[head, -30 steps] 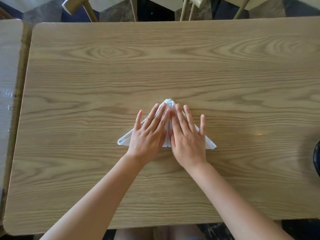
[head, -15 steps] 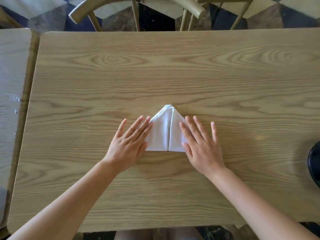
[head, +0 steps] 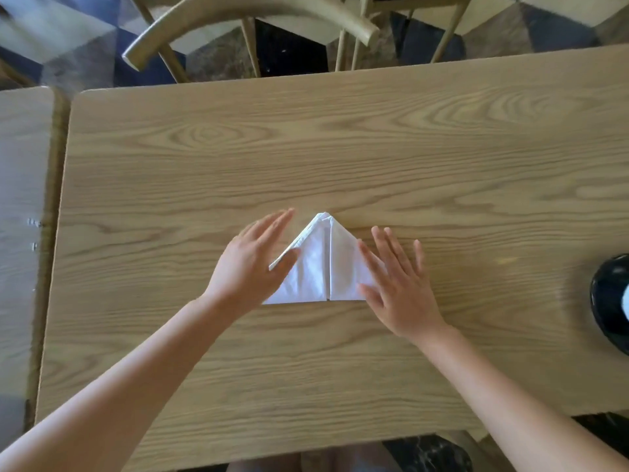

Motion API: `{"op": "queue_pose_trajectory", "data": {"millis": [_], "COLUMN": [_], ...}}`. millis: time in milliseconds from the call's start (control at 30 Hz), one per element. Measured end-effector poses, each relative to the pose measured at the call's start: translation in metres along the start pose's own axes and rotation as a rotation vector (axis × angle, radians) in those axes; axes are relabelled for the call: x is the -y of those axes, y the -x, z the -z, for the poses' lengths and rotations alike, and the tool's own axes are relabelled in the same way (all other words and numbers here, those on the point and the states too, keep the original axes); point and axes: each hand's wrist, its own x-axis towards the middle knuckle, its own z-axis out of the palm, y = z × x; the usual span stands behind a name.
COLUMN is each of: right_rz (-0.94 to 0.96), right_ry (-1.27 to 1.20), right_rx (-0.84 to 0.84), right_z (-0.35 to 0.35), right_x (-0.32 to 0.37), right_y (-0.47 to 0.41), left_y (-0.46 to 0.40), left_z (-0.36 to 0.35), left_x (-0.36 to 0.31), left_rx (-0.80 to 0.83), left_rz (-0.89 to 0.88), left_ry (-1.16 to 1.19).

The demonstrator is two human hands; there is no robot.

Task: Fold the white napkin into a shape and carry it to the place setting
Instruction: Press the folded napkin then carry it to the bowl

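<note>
One big wooden surface (head: 340,148) fills most of the view, with a dark round thing (head: 612,301) cut off at the right edge. Near the middle lies the napkin (head: 316,267), folded flat into a triangle with a seam down the centre. Left hand (head: 248,267) covers its left corner, right hand (head: 394,284) its right corner, each grip spread flat, pinching nothing. Looks light, soft and floppy, so I'd guess the folds spring open easily. Best to pinch it along the layered bottom edge.
</note>
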Motion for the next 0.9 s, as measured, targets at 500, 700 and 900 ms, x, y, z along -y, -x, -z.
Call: {"op": "queue_pose_trajectory", "data": {"millis": [500, 700, 900], "right_rz": [-0.749, -0.825, -0.776], "right_ry": [-0.246, -0.384, -0.496], "right_rx": [-0.173, -0.174, -0.345], "right_z": [0.017, 0.030, 0.047], "right_x": [0.028, 0.037, 0.063], "right_y": [0.013, 0.009, 0.012], "left_y": [-0.128, -0.144, -0.141], "left_z": [-0.002, 0.003, -0.006], "left_x": [-0.013, -0.017, -0.028], "left_rx": [0.943, 1.073, 0.927], "left_rz": [0.822, 0.770, 0.580], "left_ry": [0.549, 0.431, 0.204]}}
